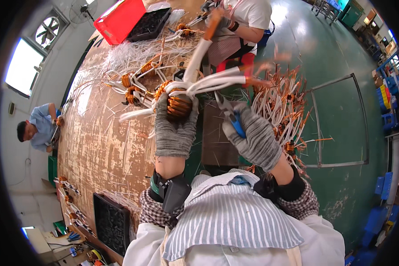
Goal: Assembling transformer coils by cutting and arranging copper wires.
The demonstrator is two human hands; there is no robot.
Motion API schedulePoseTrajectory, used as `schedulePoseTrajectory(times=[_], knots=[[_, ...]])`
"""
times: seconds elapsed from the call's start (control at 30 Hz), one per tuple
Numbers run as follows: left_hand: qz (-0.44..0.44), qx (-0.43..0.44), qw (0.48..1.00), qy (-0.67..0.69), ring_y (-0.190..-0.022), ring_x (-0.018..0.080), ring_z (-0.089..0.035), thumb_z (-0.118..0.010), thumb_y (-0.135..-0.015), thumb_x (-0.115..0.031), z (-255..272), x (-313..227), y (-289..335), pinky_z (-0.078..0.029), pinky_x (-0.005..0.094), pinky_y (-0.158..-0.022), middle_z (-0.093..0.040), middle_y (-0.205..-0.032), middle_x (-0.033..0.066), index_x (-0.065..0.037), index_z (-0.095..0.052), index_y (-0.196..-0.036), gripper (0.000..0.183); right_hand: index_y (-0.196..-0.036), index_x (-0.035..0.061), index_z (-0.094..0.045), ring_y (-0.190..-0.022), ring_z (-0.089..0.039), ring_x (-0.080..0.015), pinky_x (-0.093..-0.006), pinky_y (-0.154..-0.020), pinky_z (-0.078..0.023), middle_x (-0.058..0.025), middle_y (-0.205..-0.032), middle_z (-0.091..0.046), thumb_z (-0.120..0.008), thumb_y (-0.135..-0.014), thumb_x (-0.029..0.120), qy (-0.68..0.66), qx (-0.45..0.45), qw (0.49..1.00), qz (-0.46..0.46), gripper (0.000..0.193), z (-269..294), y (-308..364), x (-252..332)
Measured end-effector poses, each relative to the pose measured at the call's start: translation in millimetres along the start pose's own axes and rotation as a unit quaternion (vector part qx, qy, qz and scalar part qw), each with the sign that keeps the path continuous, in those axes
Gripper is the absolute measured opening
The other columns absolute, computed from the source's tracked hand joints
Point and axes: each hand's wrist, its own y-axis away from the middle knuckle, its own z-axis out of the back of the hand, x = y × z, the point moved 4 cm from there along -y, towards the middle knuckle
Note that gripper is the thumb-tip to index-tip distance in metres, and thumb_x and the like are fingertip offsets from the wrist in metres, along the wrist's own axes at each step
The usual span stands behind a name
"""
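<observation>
My left hand (174, 126), in a grey knitted glove, is closed round a copper-wound toroidal coil (180, 106) and holds it up over the table's right edge. Thick white-sleeved leads (217, 82) with bare copper ends fan out from the coil, up and to the right. In my gloved right hand (255, 135) is a pair of cutting pliers (226, 108) with blue handles. The plier jaws point up toward the leads, just below them and seemingly apart from them. Part of the handles is hidden by my fingers.
More wound coils (131, 94) and white sleeve offcuts (119, 57) lie on the worn wooden table (97, 146). A red bin (119, 22) and black trays (112, 224) stand on it. White-leaded coils are heaped (279, 102) at right. Co-workers sit ahead (248, 22) and at left (42, 124).
</observation>
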Motion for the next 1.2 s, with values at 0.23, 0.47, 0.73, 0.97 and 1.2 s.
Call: schedulePoseTrajectory(times=[0.23, 0.47, 0.73, 0.97, 1.2], knots=[[0.017, 0.049, 0.999, -0.009, -0.106, 0.0340, -0.048, -0.058, -0.082, -0.034, -13.1, -1.7, 6.4, -0.043, 0.0465, -0.093, -0.050, -0.111, 0.0217, -0.002, -0.045, -0.118, 0.050, -0.105, -0.0030, -0.049, -0.086, -0.057, -0.0327, -0.0393, -0.076, -0.046, -0.0200, -0.090, -0.057, -0.055, -0.079, 0.036, 0.149, -0.008, 0.989, 0.002, 0.047, -19.8, -12.6, -6.7], [0.003, 0.081, 0.997, -0.019, -0.102, 0.0292, -0.051, -0.058, -0.083, -0.031, -13.5, -2.6, 6.3, -0.044, 0.0444, -0.091, -0.051, -0.110, 0.0188, -0.002, -0.046, -0.116, 0.045, -0.101, -0.0030, -0.049, -0.087, -0.055, -0.0324, -0.0396, -0.077, -0.045, -0.0194, -0.091, -0.056, -0.053, -0.080, 0.034, 0.139, -0.024, 0.990, 0.019, 0.043, -18.3, -23.2, 5.0], [-0.021, 0.084, 0.995, -0.041, -0.102, 0.0291, -0.051, -0.058, -0.083, -0.030, -6.0, -5.9, 4.6, -0.044, 0.0447, -0.092, -0.051, -0.111, 0.0187, -0.002, -0.047, -0.115, 0.043, -0.095, -0.0029, -0.051, -0.083, -0.056, -0.0334, -0.0400, -0.074, -0.045, -0.0199, -0.086, -0.056, -0.054, -0.080, 0.033, 0.127, -0.020, 0.991, 0.028, 0.039, -18.4, -28.3, 11.4], [-0.026, 0.110, 0.993, -0.018, -0.107, 0.0294, -0.049, -0.057, -0.085, -0.027, -6.0, -3.6, 5.5, -0.041, 0.0446, -0.095, -0.048, -0.114, 0.0175, 0.000, -0.043, -0.118, 0.044, -0.096, -0.0036, -0.051, -0.076, -0.059, -0.0331, -0.0403, -0.067, -0.048, -0.0191, -0.081, -0.058, -0.053, -0.080, 0.029, 0.171, 0.011, 0.985, 0.021, 0.037, -12.4, -29.8, 13.3], [-0.033, 0.068, 0.997, -0.008, -0.108, 0.0298, -0.048, -0.057, -0.084, -0.024, 3.5, 4.7, -3.3, -0.041, 0.0451, -0.095, -0.048, -0.115, 0.0175, 0.000, -0.042, -0.120, 0.045, -0.097, -0.0034, -0.050, -0.069, -0.060, -0.0333, -0.0411, -0.059, -0.049, -0.0179, -0.076, -0.061, -0.054, -0.077, 0.026, 0.204, 0.030, 0.978, 0.039, 0.035, -20.8, -19.8, -6.2]])
